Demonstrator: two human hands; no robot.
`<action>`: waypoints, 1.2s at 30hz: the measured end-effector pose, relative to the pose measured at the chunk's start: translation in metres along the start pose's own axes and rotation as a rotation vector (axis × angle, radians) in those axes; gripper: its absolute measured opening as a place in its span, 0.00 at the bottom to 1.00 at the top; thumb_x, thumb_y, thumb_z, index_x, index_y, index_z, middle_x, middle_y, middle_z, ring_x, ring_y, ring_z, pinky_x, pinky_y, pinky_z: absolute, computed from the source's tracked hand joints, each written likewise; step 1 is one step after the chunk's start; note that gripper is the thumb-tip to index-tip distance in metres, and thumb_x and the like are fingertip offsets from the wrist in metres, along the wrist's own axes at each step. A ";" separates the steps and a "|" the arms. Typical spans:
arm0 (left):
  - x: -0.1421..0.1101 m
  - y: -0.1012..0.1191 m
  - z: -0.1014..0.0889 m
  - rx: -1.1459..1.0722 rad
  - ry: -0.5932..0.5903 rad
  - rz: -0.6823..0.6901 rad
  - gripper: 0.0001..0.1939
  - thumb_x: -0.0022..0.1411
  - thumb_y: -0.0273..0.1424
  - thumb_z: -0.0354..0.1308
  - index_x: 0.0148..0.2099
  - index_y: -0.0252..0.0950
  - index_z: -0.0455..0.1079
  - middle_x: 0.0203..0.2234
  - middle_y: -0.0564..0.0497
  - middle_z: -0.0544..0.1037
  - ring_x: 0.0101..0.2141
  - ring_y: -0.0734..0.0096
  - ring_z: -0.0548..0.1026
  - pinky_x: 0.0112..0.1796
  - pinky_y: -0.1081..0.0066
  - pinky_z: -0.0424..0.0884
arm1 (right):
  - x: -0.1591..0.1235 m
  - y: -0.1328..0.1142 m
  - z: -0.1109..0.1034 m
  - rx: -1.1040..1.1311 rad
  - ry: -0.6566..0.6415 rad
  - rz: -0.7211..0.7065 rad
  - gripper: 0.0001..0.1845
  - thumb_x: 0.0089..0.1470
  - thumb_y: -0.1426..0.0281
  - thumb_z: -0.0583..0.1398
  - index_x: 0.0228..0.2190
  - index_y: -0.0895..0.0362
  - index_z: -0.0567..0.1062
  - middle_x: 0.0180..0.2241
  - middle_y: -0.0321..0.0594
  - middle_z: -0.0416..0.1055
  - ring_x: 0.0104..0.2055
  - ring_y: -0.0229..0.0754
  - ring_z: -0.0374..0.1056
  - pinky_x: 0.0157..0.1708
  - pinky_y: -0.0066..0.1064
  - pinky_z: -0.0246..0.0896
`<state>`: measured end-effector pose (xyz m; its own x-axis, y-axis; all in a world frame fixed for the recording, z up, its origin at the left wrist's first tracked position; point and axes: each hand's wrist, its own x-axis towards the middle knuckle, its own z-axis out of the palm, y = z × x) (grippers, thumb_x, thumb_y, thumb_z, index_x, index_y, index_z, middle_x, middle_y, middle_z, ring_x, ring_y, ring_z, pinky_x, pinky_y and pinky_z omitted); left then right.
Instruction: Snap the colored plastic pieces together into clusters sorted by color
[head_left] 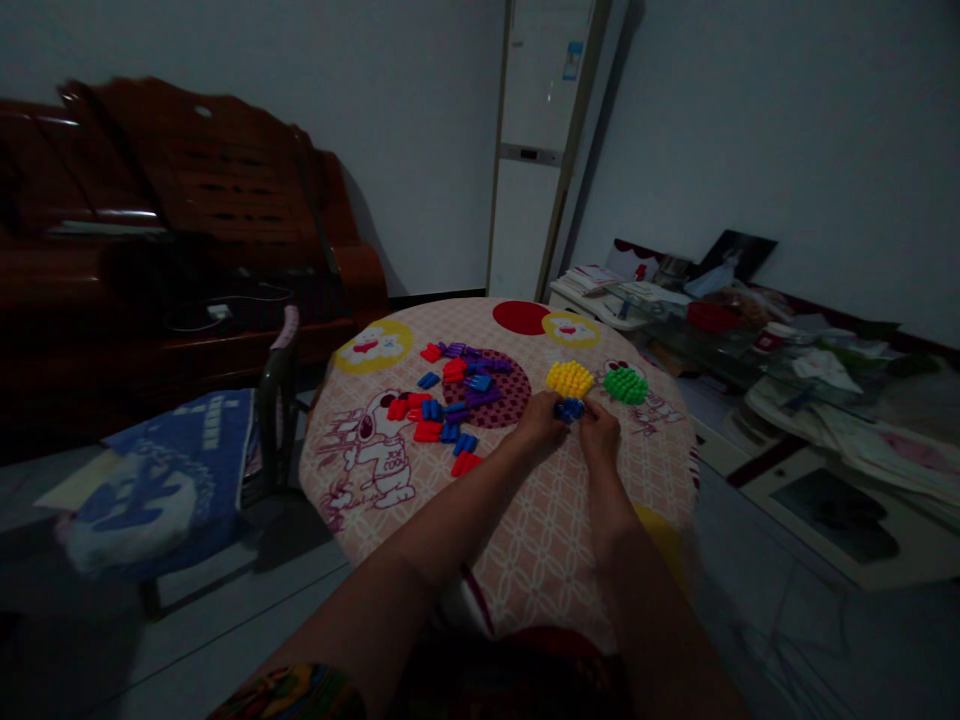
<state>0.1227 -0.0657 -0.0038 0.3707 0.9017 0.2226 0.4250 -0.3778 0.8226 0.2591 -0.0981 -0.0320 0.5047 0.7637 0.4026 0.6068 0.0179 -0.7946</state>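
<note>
Dark blue pieces [570,409], small and bunched together, sit right of the frame's centre between the person's two hands. The left hand [541,418] has its fingers closed on the bunch's left end, and the right hand [600,432] pinches its right end; the exact finger placement is too small and dim to make out. Both bare forearms reach up from the bottom edge, with a patterned sleeve [292,692] at lower left.

Just above the bunch in the frame is a knobbly yellow cluster [570,379]; whether the two touch, I cannot tell. A similar green cluster [625,384] lies to the right, near the yellow one and apart from it. Left of the hands, around the middle of the frame, loose red pieces [427,431], blue pieces [449,432] and purple pieces [482,396] are strewn, some touching or overlapping.

All this rests on a round table under a pinkish tablecloth [555,510] with a white lattice and cartoon figures. Farther out, a chair [279,420] with a blue cloth [161,480] on its seat stands at left, and a brown wooden sofa [225,190] fills the upper left. A tall white cabinet-like unit [529,220] stands at top centre; a cluttered low stand [825,520] runs along the right.
</note>
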 end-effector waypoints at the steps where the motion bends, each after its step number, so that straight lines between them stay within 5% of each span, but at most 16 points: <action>1: 0.000 -0.001 0.003 -0.030 0.023 -0.013 0.16 0.47 0.20 0.63 0.42 0.32 0.75 0.31 0.51 0.77 0.31 0.71 0.74 0.34 0.72 0.70 | 0.000 0.002 0.000 0.000 -0.001 -0.005 0.24 0.48 0.71 0.55 0.46 0.56 0.82 0.44 0.45 0.81 0.46 0.49 0.75 0.48 0.38 0.69; 12: 0.005 -0.003 0.005 0.063 0.062 -0.065 0.13 0.53 0.22 0.63 0.43 0.30 0.74 0.36 0.47 0.79 0.36 0.68 0.74 0.38 0.71 0.69 | 0.002 0.004 0.002 0.013 -0.016 0.015 0.26 0.46 0.72 0.54 0.45 0.57 0.82 0.45 0.46 0.80 0.49 0.50 0.75 0.52 0.40 0.67; 22: 0.004 -0.005 0.013 0.031 0.066 -0.035 0.17 0.53 0.22 0.60 0.47 0.30 0.74 0.41 0.42 0.80 0.42 0.62 0.76 0.44 0.67 0.71 | 0.000 0.001 0.004 0.061 0.009 0.049 0.25 0.43 0.72 0.56 0.43 0.56 0.82 0.39 0.44 0.82 0.43 0.50 0.77 0.46 0.39 0.71; 26: 0.011 -0.008 -0.020 0.105 0.122 -0.012 0.23 0.56 0.22 0.60 0.55 0.29 0.71 0.49 0.38 0.77 0.48 0.60 0.75 0.51 0.63 0.69 | 0.001 0.006 0.006 0.114 0.035 0.073 0.26 0.43 0.70 0.56 0.44 0.57 0.82 0.37 0.44 0.82 0.40 0.48 0.77 0.42 0.37 0.72; 31: 0.009 -0.023 -0.082 0.395 0.358 -0.074 0.20 0.64 0.29 0.57 0.58 0.32 0.68 0.56 0.37 0.72 0.58 0.55 0.69 0.58 0.60 0.63 | 0.000 0.005 0.007 0.163 0.110 0.127 0.24 0.43 0.68 0.57 0.42 0.60 0.82 0.35 0.46 0.82 0.38 0.49 0.77 0.40 0.37 0.72; 36: -0.003 -0.042 -0.107 0.621 0.294 -0.319 0.18 0.64 0.36 0.59 0.53 0.33 0.71 0.54 0.36 0.74 0.55 0.52 0.70 0.54 0.59 0.65 | -0.001 0.004 0.006 0.176 0.107 0.127 0.24 0.42 0.68 0.57 0.42 0.59 0.81 0.35 0.45 0.82 0.37 0.48 0.77 0.40 0.38 0.71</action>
<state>0.0154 -0.0297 0.0168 -0.0464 0.9732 0.2251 0.8943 -0.0600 0.4435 0.2573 -0.0949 -0.0385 0.6381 0.6943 0.3328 0.4229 0.0452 -0.9051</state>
